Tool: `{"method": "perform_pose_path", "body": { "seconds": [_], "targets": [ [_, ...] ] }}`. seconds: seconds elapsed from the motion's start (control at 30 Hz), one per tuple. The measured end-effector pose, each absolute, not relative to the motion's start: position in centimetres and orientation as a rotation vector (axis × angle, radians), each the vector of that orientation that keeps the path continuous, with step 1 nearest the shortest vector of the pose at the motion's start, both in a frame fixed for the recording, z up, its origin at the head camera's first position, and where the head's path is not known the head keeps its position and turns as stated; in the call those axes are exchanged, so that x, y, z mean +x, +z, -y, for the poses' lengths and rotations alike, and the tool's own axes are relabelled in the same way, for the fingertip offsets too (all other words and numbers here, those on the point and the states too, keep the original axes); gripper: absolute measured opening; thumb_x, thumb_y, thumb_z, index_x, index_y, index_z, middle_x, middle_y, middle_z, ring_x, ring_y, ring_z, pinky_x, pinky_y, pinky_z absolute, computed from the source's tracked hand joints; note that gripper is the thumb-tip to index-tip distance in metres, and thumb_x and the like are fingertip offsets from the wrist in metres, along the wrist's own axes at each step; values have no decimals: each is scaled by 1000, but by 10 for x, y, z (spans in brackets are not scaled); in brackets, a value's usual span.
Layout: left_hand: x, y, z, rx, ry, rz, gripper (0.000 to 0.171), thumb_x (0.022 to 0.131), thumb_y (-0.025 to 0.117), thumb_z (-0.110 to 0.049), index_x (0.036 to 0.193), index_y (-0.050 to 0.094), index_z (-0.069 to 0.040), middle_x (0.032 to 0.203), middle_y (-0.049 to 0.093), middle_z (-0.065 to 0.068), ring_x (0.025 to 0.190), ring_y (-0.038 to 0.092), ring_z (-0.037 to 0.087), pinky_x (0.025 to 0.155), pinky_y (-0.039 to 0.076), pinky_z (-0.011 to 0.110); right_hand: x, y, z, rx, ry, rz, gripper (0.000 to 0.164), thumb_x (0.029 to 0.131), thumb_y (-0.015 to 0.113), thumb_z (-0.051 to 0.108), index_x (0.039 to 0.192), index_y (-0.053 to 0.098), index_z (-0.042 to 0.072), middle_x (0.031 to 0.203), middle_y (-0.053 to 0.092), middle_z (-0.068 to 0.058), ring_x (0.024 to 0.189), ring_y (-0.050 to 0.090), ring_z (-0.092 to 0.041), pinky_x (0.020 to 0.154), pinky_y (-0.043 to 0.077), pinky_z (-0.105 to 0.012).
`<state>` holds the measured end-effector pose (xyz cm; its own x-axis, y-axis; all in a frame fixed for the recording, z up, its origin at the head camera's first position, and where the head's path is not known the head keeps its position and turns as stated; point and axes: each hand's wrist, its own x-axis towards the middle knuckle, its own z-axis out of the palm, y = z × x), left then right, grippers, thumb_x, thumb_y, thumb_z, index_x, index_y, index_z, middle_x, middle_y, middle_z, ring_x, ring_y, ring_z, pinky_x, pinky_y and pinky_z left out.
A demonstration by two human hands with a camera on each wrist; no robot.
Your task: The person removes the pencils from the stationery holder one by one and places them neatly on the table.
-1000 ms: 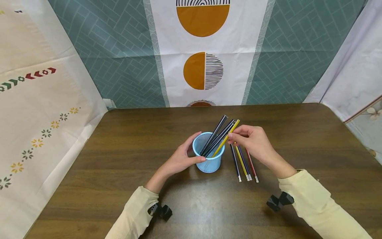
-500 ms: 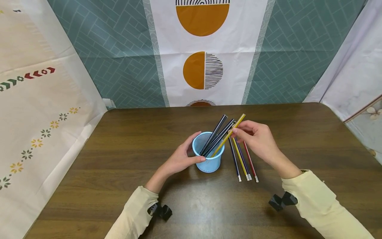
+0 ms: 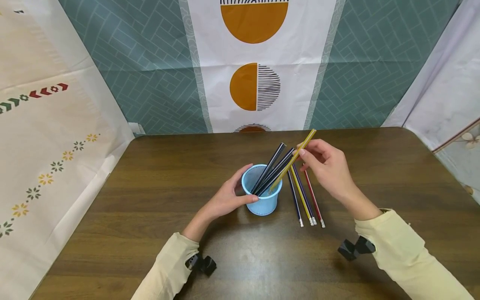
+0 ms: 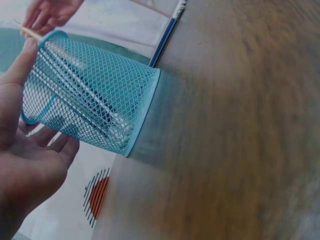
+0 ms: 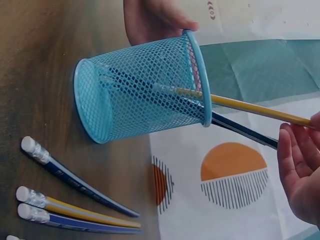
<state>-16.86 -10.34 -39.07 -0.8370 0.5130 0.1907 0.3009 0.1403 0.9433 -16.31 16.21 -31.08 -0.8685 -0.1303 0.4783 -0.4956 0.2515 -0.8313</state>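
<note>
A light-blue mesh pencil cup stands on the table with several dark striped pencils leaning out of it to the right. My left hand holds the cup from the left, thumb at the near rim and fingers behind it. Above the rim on the right, my right hand pinches a yellow pencil near its upper end. In the right wrist view, the eraser end of this yellow pencil is inside the cup, while its shaft slants out over the rim.
Right of the cup, several pencils lie on the wooden table, erasers toward me: a dark blue pencil, a yellow pencil, another blue one and a red pencil. A patterned cloth hangs behind the table.
My right hand has moved up and slightly right, lifting the yellow pencil higher, its lower end still inside the cup. The left hand and the cup have stayed put.
</note>
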Motion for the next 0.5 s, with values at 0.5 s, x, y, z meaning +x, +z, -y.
{"method": "perform_pose_path", "body": {
  "seconds": [0.5],
  "targets": [
    [-168,-391,103,810,1782,-2234,85,83,79,-21,151,29,-10,142,44,12,125,47,27,102,39,44,-166,-295,-161,644,1774,2018,12,96,53,-6,106,57,-10,89,66,-2,79,67,-12,70,55,-25]
  ]
}}
